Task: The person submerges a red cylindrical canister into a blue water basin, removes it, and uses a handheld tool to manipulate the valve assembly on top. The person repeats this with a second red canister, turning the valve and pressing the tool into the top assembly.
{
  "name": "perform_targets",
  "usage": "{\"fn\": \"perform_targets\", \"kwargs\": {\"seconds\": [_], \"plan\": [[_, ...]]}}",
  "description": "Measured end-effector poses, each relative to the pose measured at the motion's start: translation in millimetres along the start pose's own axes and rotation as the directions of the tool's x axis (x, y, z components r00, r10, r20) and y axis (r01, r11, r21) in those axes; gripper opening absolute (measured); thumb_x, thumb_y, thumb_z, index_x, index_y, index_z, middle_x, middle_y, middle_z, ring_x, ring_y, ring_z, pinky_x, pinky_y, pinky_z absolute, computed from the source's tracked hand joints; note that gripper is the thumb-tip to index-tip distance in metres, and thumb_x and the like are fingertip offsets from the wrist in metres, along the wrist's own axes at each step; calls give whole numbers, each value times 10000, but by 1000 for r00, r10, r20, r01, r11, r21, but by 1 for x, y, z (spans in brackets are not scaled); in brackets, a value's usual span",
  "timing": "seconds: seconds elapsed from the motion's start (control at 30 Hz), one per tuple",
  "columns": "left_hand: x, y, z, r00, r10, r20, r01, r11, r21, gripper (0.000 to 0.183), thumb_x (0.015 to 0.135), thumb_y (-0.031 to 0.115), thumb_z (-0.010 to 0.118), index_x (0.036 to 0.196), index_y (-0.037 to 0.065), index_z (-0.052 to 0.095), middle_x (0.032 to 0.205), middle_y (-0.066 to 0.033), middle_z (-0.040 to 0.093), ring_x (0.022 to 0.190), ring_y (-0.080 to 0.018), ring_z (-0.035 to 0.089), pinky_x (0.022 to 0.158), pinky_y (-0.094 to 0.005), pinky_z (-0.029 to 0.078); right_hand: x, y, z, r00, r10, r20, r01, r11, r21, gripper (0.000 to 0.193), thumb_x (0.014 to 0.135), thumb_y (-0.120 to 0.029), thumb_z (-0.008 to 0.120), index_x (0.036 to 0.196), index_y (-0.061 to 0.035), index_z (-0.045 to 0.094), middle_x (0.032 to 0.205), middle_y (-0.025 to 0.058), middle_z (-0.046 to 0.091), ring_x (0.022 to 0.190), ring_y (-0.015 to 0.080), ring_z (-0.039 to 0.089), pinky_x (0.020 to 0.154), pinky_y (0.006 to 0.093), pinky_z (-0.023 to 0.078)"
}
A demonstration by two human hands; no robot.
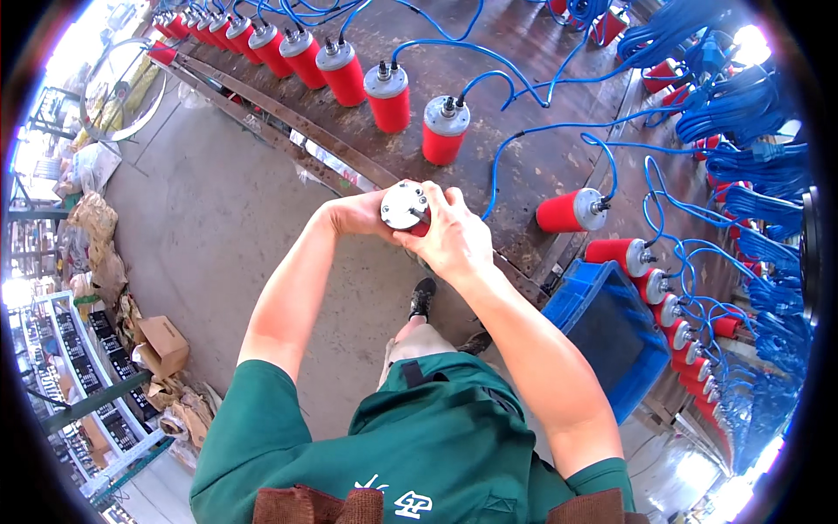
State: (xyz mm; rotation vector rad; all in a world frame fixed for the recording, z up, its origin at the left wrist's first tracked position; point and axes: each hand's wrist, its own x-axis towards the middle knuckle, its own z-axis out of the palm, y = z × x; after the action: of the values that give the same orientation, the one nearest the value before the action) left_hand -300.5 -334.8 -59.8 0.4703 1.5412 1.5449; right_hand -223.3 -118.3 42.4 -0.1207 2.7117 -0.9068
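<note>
Between my two hands is a red cylindrical unit with a round silver cap (401, 203), its cap turned up toward me. My left hand (360, 215) wraps the near left side of it. Around its right side curl the fingers of my right hand (456, 234), with the thumb close to the cap's lower edge. Small screws or holes dot the cap. Most of the red body is hidden by my hands. Just beyond stands a similar upright red unit (444, 144), joined to a blue cable; another red unit (563, 212) lies on its side to the right.
A dark, worn workbench (532, 144) bears a row of upright red units (340, 77). Coiled blue cables (742, 109) are heaped along the right. Beside the bench sits a blue crate (602, 336). Shelving (83, 375) and a cardboard box (163, 347) stand at left.
</note>
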Motion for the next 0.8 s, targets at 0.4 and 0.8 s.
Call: {"fn": "perform_targets", "kwargs": {"seconds": [0.4,0.8], "plan": [[1,-10,-11,1000,3,4,-4,990,143,939,734,103,1015,1534,107,522,1424,-9,660,1313,-128,578,1169,-362,488,1,4,6,1000,8,-16,-8,1000,2,818,813,-463,917,1484,-199,531,1283,149,638,1115,425,733,920,505,619],[-7,-10,5,999,49,17,-51,977,205,1043,715,105,1027,1574,112,435,1498,-35,589,1367,-144,547,1186,-354,460,-23,16,18,983,-162,-86,168,984,66,779,865,-331,904,1519,-260,487,1399,143,544,1069,411,755,872,496,654]]}}
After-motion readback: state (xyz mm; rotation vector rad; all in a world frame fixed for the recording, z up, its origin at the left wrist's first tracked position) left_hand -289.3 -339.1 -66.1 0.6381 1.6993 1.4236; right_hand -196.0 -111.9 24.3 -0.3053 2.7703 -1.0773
